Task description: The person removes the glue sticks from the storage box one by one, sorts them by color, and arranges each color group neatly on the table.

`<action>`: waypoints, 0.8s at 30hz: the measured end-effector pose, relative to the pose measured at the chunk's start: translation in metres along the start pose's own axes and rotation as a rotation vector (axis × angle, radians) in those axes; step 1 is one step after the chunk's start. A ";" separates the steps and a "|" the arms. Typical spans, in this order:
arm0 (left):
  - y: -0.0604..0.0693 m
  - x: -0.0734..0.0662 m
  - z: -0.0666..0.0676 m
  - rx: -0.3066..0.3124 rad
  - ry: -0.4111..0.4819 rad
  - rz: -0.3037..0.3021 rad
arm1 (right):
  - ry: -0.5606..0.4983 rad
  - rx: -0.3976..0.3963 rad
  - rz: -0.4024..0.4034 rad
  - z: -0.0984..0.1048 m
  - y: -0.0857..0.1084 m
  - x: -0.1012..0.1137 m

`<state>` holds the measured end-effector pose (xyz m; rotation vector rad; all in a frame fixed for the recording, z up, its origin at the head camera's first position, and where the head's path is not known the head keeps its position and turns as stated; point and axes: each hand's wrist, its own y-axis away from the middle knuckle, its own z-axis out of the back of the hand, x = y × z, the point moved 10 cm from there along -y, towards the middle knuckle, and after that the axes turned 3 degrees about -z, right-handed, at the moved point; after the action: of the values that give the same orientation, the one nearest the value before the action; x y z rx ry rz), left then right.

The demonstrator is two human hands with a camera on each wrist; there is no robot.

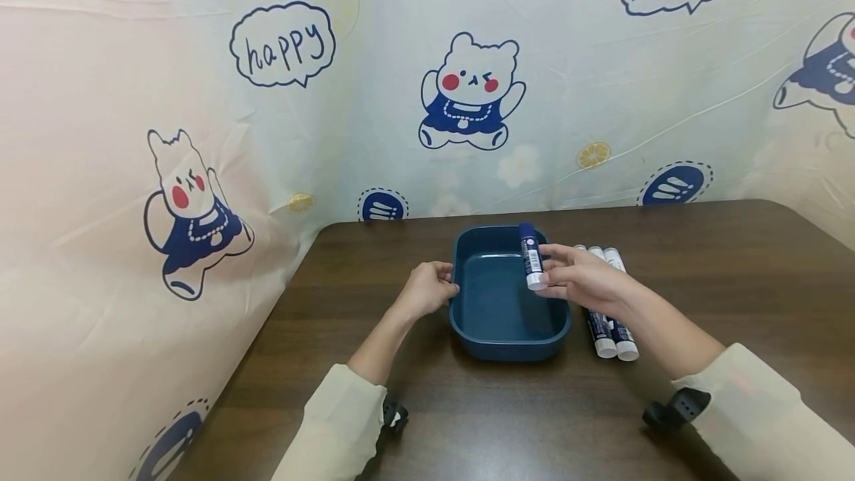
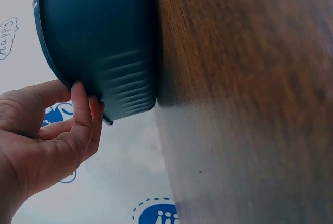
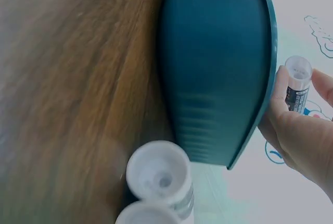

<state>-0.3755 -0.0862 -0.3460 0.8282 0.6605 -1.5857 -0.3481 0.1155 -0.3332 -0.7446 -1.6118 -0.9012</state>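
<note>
A deep blue-green plastic bin [image 1: 497, 351] with rounded corners stands on the table. My left hand [image 1: 427, 289] holds its left rim; in the left wrist view the fingers [image 2: 82, 114] bend against the bin's edge. Over the bin's right side, my right hand [image 1: 581, 277] pinches a glue stick [image 1: 531, 258] between thumb and fingers. That stick tilts slightly, its dark blue cap up and white base down. In the right wrist view its white base [image 3: 298, 70] faces the camera. Several more glue sticks [image 1: 601, 332] lie beside the bin, partly hidden under my right hand and forearm.
The brown wooden table [image 1: 508, 421] runs back to a pale printed curtain [image 1: 387, 110] with cartoon bears. In the right wrist view, the white end of a lying glue stick [image 3: 158, 174] sits close to the bin's side wall.
</note>
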 end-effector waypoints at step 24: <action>0.002 -0.001 0.000 0.004 -0.007 -0.010 | 0.058 -0.015 0.006 0.038 0.047 -0.018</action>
<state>-0.3740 -0.0861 -0.3450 0.8228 0.6574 -1.5986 -0.3240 0.1724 -0.3476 -0.7271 -1.5523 -0.9237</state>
